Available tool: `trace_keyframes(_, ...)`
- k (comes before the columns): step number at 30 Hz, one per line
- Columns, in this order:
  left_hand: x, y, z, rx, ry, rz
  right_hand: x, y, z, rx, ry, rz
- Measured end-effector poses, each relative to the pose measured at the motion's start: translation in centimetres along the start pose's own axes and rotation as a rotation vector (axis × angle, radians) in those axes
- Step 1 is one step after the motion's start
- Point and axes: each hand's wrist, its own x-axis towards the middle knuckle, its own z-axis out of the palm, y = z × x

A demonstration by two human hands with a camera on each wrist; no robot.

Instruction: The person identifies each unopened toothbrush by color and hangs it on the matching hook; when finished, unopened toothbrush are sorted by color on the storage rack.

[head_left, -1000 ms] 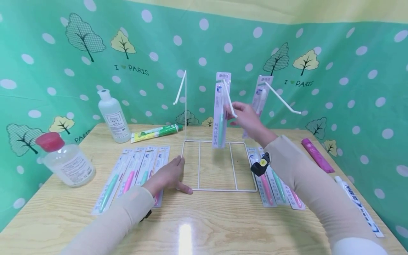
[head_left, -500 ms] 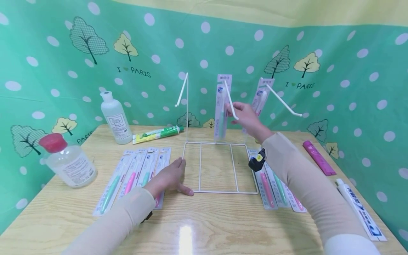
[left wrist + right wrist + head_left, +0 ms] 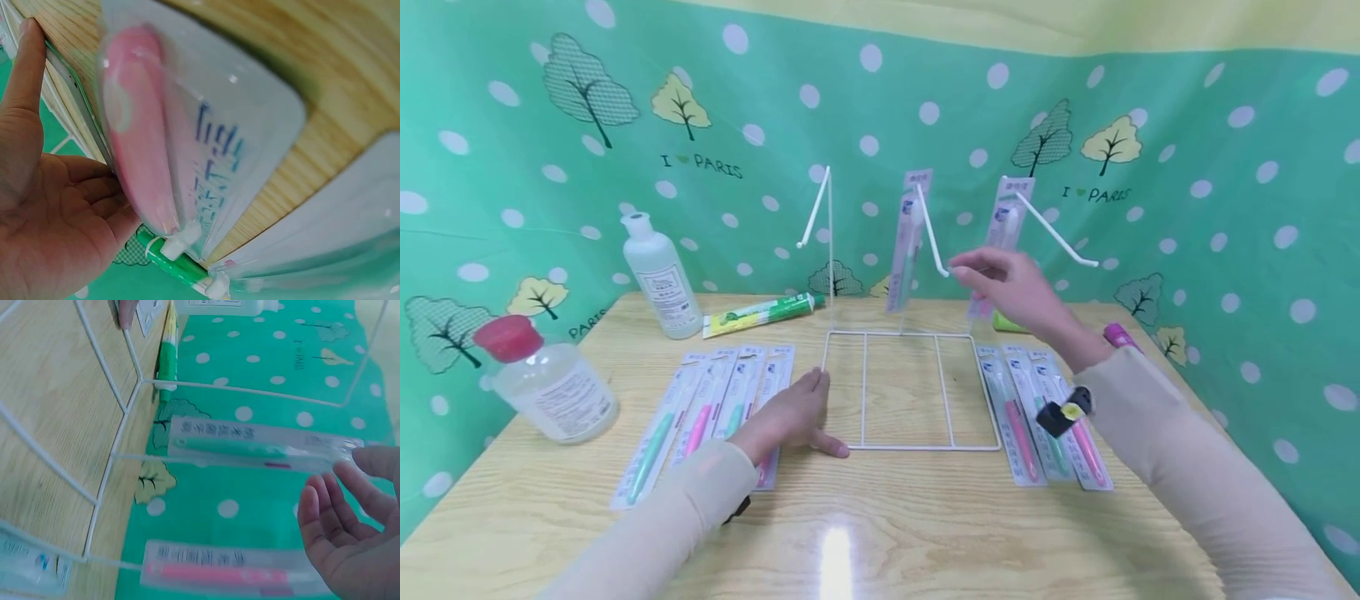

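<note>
A white wire rack (image 3: pixel 925 448) stands on the table, with three arms at the back. My left hand (image 3: pixel 797 412) rests with straight fingers along the left side of its base, beside a packaged pink toothbrush (image 3: pixel 140 131). A packaged green toothbrush (image 3: pixel 907 250) hangs tilted on the middle arm. My right hand (image 3: pixel 1011 287) is just right of that arm's tip, fingers loosely bent and holding nothing. In the right wrist view, its fingertips (image 3: pixel 309 497) show beside the hanging green package. A packaged pink toothbrush (image 3: pixel 231 575) hangs on the right arm.
Several packaged toothbrushes (image 3: pixel 658 442) lie left of the rack and more packages (image 3: pixel 1018 425) right of it. A red-capped bottle (image 3: pixel 553 387), a white bottle (image 3: pixel 662 279) and a green-yellow toothpaste tube (image 3: pixel 763 313) stand or lie at the left. A magenta tube (image 3: pixel 1120 336) lies at the right.
My right hand has let go of the green toothbrush's package and moved right, away from it. The package now hangs tilted farther back on the middle arm. My left hand stays at the rack base.
</note>
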Motion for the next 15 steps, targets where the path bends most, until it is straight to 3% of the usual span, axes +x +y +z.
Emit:
trace_keyframes(4,0.0,-0.2,0.0,-0.015,-0.002,-0.005,-2.4,1.3,-1.9,-0.033,-0.024,-0.046)
trace_keyframes(11,0.1,-0.4,0.0,-0.039,-0.002,0.004,-6.2,5.1,-4.4,-0.074,-0.041,0.142)
trace_keyframes(15,0.1,-0.3,0.1,-0.037,-0.001,0.019,-7.9,8.4,-5.2,-0.078,-0.025,0.192)
